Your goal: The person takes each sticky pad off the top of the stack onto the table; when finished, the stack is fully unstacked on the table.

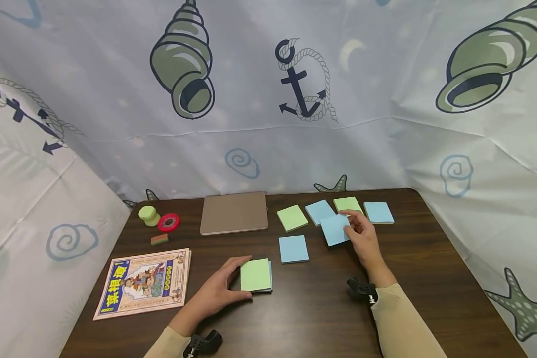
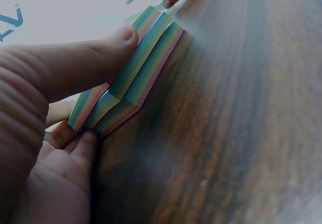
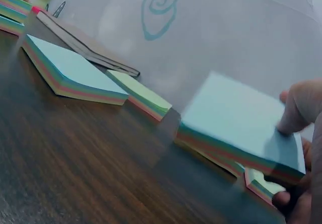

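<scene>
Between thumb and fingers, my left hand (image 1: 219, 288) grips a small stack of sticky note pads (image 1: 256, 275) on the table. Its top pad is green, and striped coloured edges show on the stacked pads (image 2: 138, 65) in the left wrist view. My right hand (image 1: 362, 238) pinches a blue sticky note pad (image 1: 334, 229) by its right side, tilted and raised above the table in the right wrist view. Around it lie another blue pad (image 1: 318, 211), a green pad (image 1: 347, 204) and a far-right blue pad (image 1: 379, 213). Nearer the stack are a blue pad (image 1: 294, 248) and a green pad (image 1: 292, 218).
A brown notebook (image 1: 234, 213) lies at the back of the dark wooden table (image 1: 304, 318). On the left are an illustrated booklet (image 1: 142, 283), a light green round container (image 1: 149, 216), a red ring-shaped roll (image 1: 168, 222) and a small orange-and-green block (image 1: 159, 239). A printed curtain (image 1: 259, 89) hangs behind.
</scene>
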Tool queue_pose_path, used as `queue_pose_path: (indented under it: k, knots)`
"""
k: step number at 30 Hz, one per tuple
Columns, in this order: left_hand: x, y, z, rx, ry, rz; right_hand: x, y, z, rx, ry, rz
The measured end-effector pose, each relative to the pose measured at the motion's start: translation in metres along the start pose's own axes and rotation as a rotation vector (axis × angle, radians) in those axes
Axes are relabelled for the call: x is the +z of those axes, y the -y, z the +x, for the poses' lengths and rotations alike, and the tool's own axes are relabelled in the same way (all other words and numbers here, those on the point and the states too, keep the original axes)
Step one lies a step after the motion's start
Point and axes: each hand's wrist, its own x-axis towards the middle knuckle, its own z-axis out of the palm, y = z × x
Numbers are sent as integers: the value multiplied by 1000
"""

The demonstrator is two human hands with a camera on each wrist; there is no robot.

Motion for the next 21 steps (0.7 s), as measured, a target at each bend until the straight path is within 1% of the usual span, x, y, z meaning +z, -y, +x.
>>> queue_pose_path:
  k: [3, 7, 13, 15, 19, 21]
  knots:
    - [1, 0, 0, -6, -8, -5, 1, -2, 1, 7, -5, -53]
    - [2, 0, 1, -9, -17, -12, 6, -3, 1, 20, 40, -192]
    - [2, -1, 1, -17, -19, -3, 10, -4, 2, 83, 96, -378]
    - [2, -1, 1, -19, -22, 2, 10, -4, 3, 82, 119, -441]
    - [2, -1, 1, -23, -25, 1, 13, -2, 4, 56, 146, -497]
    - [2, -1, 1, -24, -25, -5, 14, -2, 5, 39, 147, -493]
